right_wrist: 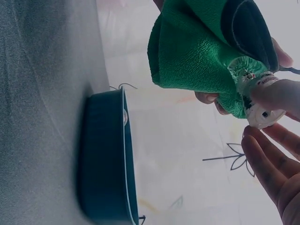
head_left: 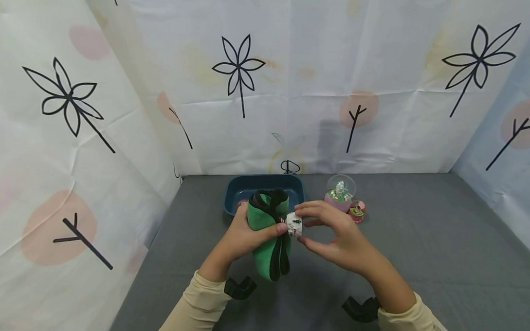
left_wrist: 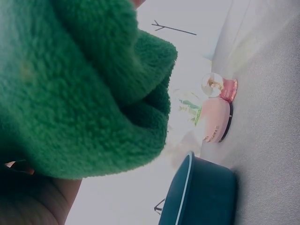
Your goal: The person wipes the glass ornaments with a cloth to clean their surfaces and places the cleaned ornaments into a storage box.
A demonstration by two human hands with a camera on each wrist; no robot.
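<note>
In the head view my left hand grips a folded green cloth with dark trim, its thumb against a small snow globe. The globe has a white decorated base. In the right wrist view its clear dome lies against the cloth. My right hand pinches the base, the thumb across it and a fingertip at its edge. In the left wrist view the cloth hides the globe and most of the left hand.
A blue tub stands behind the left hand, with a small pinkish item partly visible inside. Beyond the right hand, a larger snow globe with a pink base stands beside a smaller pink one. A grey cloth covers the table.
</note>
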